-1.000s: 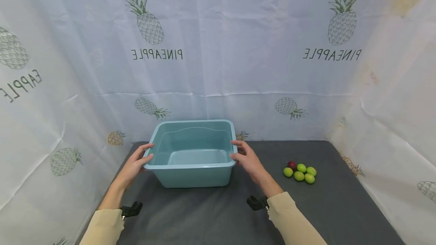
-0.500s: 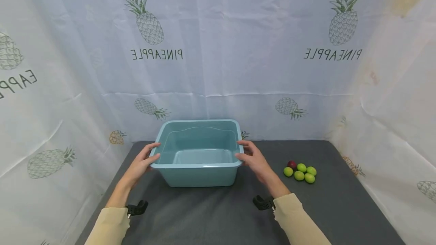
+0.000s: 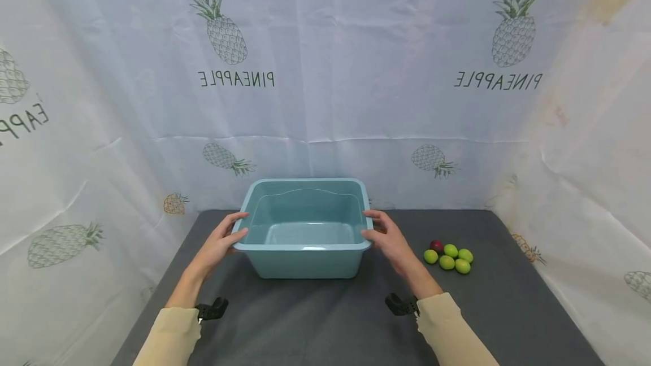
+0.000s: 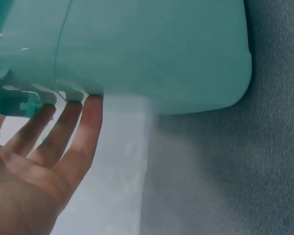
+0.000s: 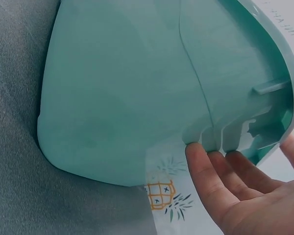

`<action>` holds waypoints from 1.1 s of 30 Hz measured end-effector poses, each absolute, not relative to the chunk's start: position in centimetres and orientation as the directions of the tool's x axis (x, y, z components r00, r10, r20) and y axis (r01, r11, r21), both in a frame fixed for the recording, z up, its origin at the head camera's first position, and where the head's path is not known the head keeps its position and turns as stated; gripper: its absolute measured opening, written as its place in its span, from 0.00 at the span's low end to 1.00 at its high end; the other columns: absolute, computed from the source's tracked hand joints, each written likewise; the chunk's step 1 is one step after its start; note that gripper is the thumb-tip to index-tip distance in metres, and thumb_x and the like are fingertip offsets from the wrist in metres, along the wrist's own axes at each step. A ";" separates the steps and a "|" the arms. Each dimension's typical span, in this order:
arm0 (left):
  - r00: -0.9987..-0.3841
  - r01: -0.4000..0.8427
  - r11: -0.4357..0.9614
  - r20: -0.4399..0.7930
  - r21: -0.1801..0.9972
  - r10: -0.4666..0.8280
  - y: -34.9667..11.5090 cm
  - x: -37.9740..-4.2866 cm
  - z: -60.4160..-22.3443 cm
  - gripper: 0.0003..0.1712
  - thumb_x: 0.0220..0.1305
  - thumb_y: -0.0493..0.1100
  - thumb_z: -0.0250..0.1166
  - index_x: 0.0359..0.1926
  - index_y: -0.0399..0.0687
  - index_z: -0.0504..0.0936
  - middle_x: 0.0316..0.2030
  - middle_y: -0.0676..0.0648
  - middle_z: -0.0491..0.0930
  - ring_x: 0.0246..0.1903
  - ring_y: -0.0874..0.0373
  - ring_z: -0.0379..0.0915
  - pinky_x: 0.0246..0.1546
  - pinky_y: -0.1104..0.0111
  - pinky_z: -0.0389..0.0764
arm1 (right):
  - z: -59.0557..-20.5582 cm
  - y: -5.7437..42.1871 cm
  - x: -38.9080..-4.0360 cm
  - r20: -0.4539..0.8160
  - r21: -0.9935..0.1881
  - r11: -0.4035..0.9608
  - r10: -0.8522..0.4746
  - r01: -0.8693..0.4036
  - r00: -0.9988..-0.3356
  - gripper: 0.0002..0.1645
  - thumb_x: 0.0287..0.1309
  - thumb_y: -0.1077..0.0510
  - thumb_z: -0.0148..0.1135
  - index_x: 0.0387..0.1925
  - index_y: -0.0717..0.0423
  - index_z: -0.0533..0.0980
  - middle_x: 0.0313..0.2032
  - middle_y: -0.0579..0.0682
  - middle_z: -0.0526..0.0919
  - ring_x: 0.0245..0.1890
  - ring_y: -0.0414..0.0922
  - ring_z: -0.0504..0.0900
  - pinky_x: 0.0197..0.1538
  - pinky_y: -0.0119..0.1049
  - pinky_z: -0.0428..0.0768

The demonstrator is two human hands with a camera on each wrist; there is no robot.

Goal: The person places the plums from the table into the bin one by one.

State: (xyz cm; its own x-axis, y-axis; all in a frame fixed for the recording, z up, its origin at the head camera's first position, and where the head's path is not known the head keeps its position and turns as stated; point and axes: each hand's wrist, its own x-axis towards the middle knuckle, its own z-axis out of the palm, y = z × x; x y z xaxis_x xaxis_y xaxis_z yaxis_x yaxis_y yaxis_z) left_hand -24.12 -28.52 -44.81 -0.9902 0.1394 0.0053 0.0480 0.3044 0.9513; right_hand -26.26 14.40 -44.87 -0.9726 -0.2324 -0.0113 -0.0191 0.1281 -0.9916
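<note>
A light blue-green plastic basin [image 3: 308,263] stands upright toward the back of the dark table, with nothing inside it. At its left end my left hand [image 3: 216,246] grips the rim, thumb and a finger showing over the edge. My right hand [image 3: 395,246] holds the opposite rim in the same way. Seen from the left wrist, three fingertips [image 4: 90,115] press against the basin's outer wall [image 4: 157,49] under the rim. The right wrist view likewise has fingertips [image 5: 198,154] at the outer wall [image 5: 122,88] below the lip.
On the right of the dark table [image 3: 488,309] lie several green lime-like fruits [image 3: 447,262] and one dark red round fruit [image 3: 435,247], grouped together. A white cloth with pineapple prints [image 3: 325,72] hangs behind the table and along both sides.
Both hands have moved the basin steadily to the right along the table, keeping their grip on its rim. The fruits have stayed in place.
</note>
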 end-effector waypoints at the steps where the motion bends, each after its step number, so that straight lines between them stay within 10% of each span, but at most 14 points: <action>1: -0.990 0.049 0.304 0.006 0.951 0.141 -28.4 -24.1 -44.8 0.35 0.77 0.51 0.57 0.77 0.48 0.58 0.80 0.39 0.42 0.69 0.36 0.60 0.48 0.55 0.79 | -44.8 14.5 -26.2 -0.012 -0.991 0.131 -0.231 -0.019 -0.973 0.33 0.69 0.56 0.62 0.72 0.52 0.64 0.71 0.63 0.65 0.67 0.59 0.70 0.60 0.60 0.73; 33: -0.989 0.066 0.303 0.021 0.951 0.148 -24.2 -24.4 -44.7 0.31 0.77 0.49 0.58 0.75 0.47 0.62 0.78 0.40 0.49 0.69 0.40 0.61 0.49 0.53 0.76 | -44.4 18.8 -25.7 -0.007 -0.987 0.158 -0.227 -0.030 -0.974 0.32 0.72 0.58 0.57 0.73 0.54 0.62 0.71 0.64 0.63 0.66 0.59 0.69 0.60 0.53 0.74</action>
